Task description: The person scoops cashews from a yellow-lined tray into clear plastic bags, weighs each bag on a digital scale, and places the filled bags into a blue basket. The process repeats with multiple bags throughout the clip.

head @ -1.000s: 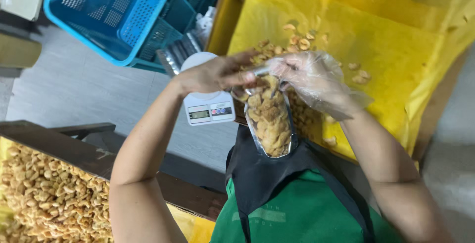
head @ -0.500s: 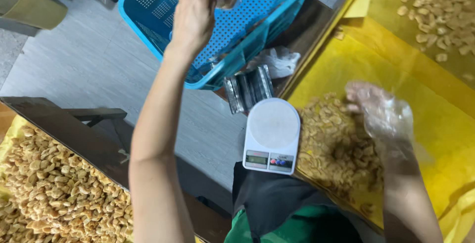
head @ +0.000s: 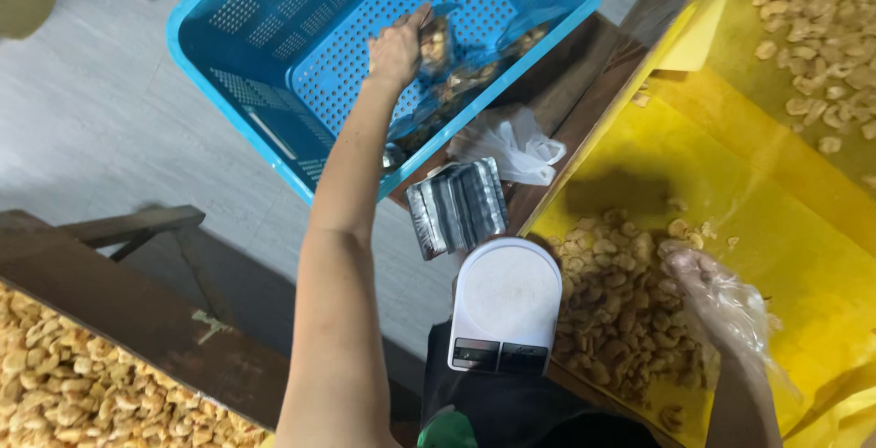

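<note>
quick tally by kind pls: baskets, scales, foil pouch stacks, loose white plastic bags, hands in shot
blue basket: 1
white scale: 1
silver pouch stack: 1
white plastic bag: 1
hands: 2, the bare left hand in the basket, the gloved right hand at the snack pile
total: 6

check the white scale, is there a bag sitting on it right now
No, the white scale has a bare platform; the filled bag is under the left hand in the blue basket.

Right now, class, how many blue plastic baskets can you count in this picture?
1: the blue basket sits top left on the floor, with the left hand reaching into it.
</note>
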